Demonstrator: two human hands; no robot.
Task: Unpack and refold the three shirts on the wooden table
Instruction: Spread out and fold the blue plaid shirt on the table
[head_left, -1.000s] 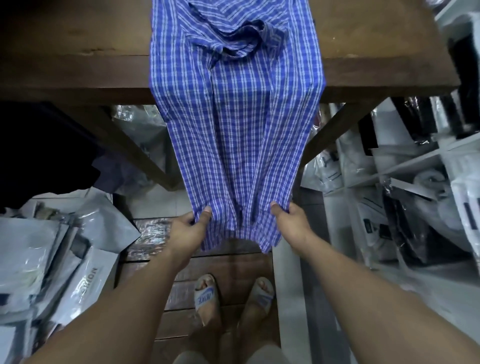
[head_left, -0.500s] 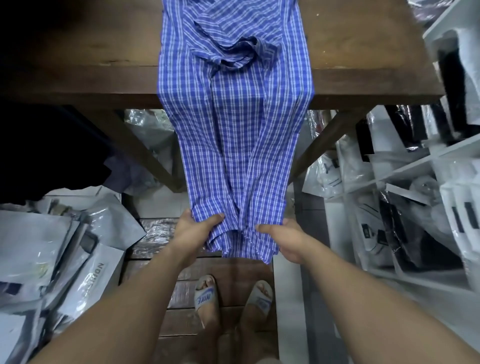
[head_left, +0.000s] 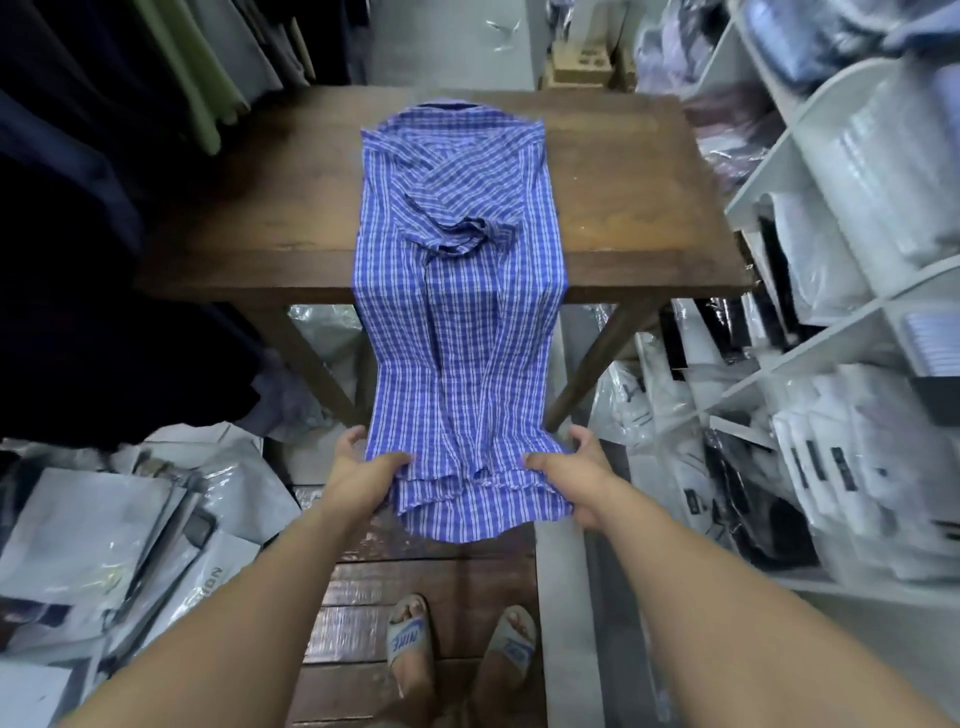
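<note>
A blue and white checked shirt (head_left: 457, 322) lies lengthwise on the wooden table (head_left: 634, 208), collar at the far end, sleeves bunched on its middle. Its lower half hangs over the table's near edge. My left hand (head_left: 363, 470) pinches the hem's left side, thumb on top of the cloth. My right hand (head_left: 571, 473) pinches the hem's right side the same way. The bottom edge droops between and below my hands. Only this one shirt shows on the table.
White shelves (head_left: 810, 332) stacked with bagged garments line the right. Plastic mailer bags (head_left: 119, 545) pile on the floor at left. Dark clothes (head_left: 93, 312) hang on the left. My sandalled feet (head_left: 457, 649) stand on wooden boards below the hem.
My head has tilted up, so the whole table and the shirt's collar now show. My hands have moved apart to the hem's outer sides and lifted it slightly.
</note>
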